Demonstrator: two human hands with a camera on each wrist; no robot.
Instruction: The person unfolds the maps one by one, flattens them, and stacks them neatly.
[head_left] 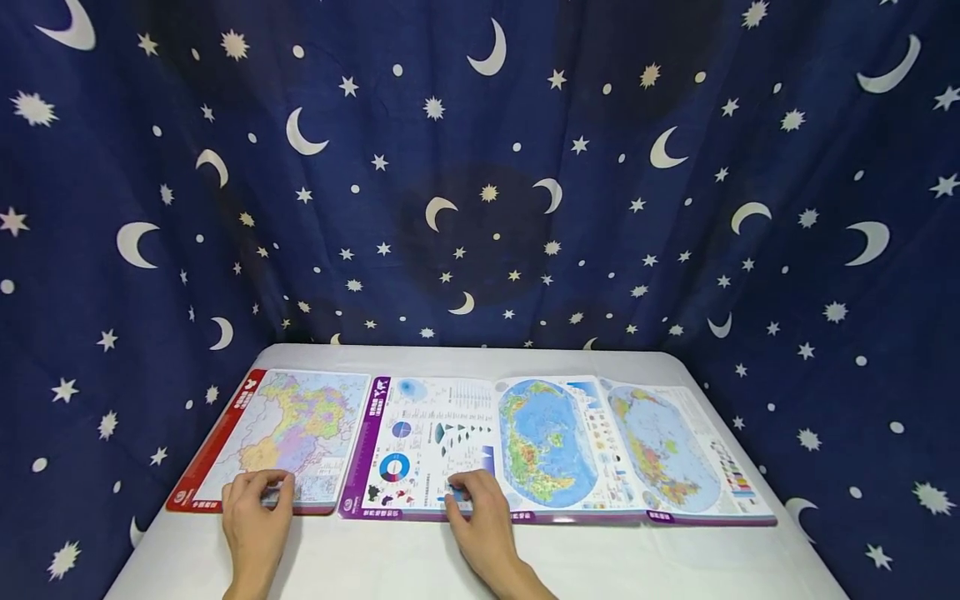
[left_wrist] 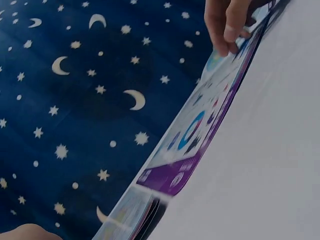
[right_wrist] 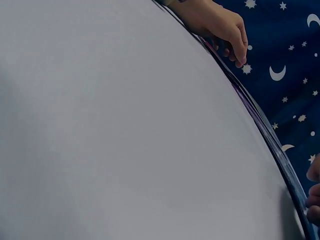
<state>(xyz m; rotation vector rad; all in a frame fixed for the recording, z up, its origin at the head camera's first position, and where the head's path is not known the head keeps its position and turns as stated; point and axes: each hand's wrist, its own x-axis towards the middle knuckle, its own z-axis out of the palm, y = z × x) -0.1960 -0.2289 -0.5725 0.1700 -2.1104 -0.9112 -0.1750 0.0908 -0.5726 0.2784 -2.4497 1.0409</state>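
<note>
A folded map with a red border (head_left: 217, 433) and a multicoloured map print lies at the left of the white table. My left hand (head_left: 257, 517) is over its front edge, fingers loosely bent and nothing visible between them. Right of it spreads an unfolded purple-bordered map sheet (head_left: 450, 450), with charts on one panel and world maps on two others. My right hand (head_left: 483, 525) is at the front edge of the chart panel, fingers bent downward. From the left wrist, its fingers (left_wrist: 232, 25) appear at the sheet's surface; whether they press on it I cannot tell.
The white table (head_left: 570, 558) has rounded far corners. A dark blue curtain (head_left: 480, 208) with moons and stars hangs behind it and along both sides. The purple sheet's right panel (head_left: 742, 500) reaches close to the table's right edge.
</note>
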